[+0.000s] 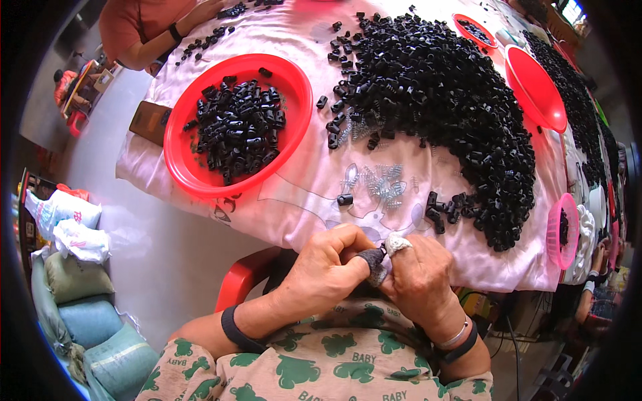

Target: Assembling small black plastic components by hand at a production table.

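My left hand (329,266) and my right hand (422,273) meet at the table's near edge, fingertips pinched together. Between them shows a bit of a small black plastic piece, apparently a cord lock part; the fingers hide most of it. A dark cover wraps my left thumb, and pale wrapping sits on a right finger. Just beyond, a single black barrel (345,200) lies beside loose metal springs (386,187). A few black pieces (447,208) rest to the right, near a large heap of them (435,87). More fill a red basin (294,90) at left.
Pink cloth (281,217) covers the table. A brown box (148,123) touches the left basin. At right are another red basin (535,87), a small red bowl (457,20) and a pink basket (554,234). A co-worker's arm (150,50) reaches in at far left. Sacks (120,357) lie lower left.
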Demonstrator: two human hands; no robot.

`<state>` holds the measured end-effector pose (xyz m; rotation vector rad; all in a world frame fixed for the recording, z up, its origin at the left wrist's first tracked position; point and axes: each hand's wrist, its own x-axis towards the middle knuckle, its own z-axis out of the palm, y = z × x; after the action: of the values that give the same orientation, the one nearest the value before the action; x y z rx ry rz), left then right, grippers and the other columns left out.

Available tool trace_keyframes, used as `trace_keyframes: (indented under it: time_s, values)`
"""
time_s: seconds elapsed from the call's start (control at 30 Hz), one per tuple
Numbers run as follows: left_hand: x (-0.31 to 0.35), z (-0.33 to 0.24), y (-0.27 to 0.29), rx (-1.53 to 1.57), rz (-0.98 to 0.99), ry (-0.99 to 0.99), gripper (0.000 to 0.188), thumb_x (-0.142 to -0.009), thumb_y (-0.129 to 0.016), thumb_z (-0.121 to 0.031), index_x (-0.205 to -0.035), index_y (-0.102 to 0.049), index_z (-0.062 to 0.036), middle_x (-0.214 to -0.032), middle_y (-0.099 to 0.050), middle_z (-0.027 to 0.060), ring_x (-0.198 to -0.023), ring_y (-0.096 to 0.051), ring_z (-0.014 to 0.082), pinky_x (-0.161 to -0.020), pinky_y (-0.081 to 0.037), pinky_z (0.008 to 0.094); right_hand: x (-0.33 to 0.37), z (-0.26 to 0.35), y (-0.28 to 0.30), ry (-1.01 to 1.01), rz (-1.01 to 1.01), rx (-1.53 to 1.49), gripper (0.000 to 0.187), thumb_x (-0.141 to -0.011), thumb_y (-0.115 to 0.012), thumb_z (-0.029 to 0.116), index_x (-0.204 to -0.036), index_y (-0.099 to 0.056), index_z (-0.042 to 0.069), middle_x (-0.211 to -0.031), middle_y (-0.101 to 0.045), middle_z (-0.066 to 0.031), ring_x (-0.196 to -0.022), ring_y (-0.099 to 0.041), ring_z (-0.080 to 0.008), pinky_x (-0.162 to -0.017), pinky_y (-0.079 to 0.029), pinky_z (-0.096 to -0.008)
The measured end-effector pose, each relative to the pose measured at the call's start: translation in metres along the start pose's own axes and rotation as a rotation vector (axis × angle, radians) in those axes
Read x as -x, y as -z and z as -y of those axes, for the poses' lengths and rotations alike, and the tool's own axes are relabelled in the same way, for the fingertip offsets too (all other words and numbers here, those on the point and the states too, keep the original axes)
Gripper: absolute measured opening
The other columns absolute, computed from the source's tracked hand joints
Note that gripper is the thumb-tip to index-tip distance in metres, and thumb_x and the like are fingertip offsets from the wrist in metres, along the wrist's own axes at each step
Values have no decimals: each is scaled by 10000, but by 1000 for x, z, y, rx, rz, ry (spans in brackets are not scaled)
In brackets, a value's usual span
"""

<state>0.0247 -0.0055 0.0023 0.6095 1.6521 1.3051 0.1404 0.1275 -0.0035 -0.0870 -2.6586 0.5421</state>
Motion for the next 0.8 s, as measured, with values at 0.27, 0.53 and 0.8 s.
trace_keyframes:
  time_s: [0.27, 0.53, 0.8]
  values:
    - [-1, 1, 4, 203, 62, 104, 124, -859, -573, -13, -964, -618, 35, -845, -598, -22, -763, -523, 18, -663, -437, 179, -2, -3, -1, -1, -22, -42, 228, -620, -675, 107, -768, -526, 19, -685, -498, -110, -610, -534, -288, -551, -417, -394]
    - [1, -4, 0, 137, -17, 82, 137, -835, -570, -13, -952, -624, 34, -818, -587, -33, -716, -491, 4, -611, -405, 170, -3, -2, -5, 9, -20, -13, 209, -616, -677, 98, -748, -534, 21, -675, -496, -101, -608, -533, -282, -546, -409, -393]
    - [0, -4, 2, 91, -12, 9, 118, -861, -573, -49, -943, -629, 15, -773, -565, -53, -645, -437, -8, -541, -348, 171, -3, -6, -6, 22, -89, -82, 230, -607, -695, 89, -773, -558, 11, -696, -514, -101, -620, -541, -276, -549, -403, -386]
